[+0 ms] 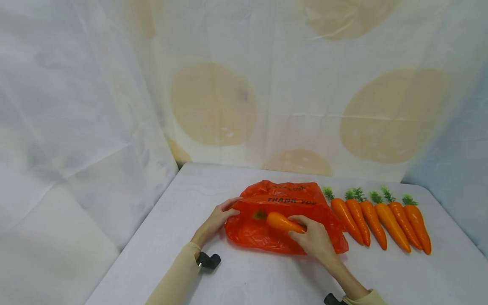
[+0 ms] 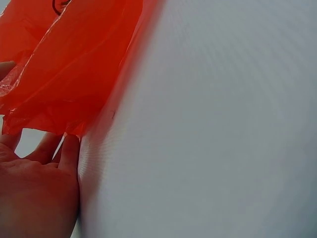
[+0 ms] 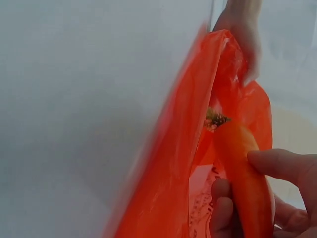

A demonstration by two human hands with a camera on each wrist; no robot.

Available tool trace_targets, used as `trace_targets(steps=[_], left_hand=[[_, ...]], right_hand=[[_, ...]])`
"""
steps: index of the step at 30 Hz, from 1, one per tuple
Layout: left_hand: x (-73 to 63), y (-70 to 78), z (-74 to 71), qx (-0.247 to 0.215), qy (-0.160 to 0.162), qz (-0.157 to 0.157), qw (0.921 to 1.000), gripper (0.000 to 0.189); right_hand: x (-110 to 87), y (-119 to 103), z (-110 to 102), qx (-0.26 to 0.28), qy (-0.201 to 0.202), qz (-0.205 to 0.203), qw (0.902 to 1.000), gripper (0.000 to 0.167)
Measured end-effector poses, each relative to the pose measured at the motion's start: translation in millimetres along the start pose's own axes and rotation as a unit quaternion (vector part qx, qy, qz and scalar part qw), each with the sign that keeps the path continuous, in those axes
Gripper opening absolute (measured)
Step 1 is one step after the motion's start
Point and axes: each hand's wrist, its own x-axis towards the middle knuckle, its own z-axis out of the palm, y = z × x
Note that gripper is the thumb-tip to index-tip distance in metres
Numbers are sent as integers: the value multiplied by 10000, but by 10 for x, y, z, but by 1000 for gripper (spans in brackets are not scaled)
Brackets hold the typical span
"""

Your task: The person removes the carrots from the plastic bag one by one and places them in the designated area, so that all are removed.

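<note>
My right hand grips an orange carrot near its tapered end, with the thumb on one side and the fingers on the other. The carrot's leafy green top points into the mouth of a red plastic bag printed "THANK YOU". At the bag's left end, my left hand pinches the rim between thumb and fingers. Seen from the left wrist, the fingers reach behind the bag's edge and partly vanish there. The bag lies on its side, its mouth spread toward me.
Several carrots with green tops lie side by side in a row on the white table, right of the bag. A pale curtain with tan round patches hangs behind the table, and white sheeting flanks the left side.
</note>
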Motion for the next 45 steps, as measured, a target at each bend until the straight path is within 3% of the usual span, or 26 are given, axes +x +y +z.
trace_targets(steps=[14,21,27,33,45], left_hand=[[39,-12,-20,-104,-25,30,9999,45],[31,-14,-17,-74,-35,10,10000,46],[35,-14,-10,-34,-12,-16,10000,45],[29,-14,-13,8,76,-7,10000,44],[20,-17,-16,-19,29,-21,10000,45]], right_hand=[[-49,206,-269,229,-375,-480,9979,37],[-105,277,-375,175,-276,-523,9981,40],[-116,367,-505,408,21,-816,9958,43],[-112,435,-688,604,24,-846,9946,47],[-62,666,-1086,310,342,-850,9953,47]])
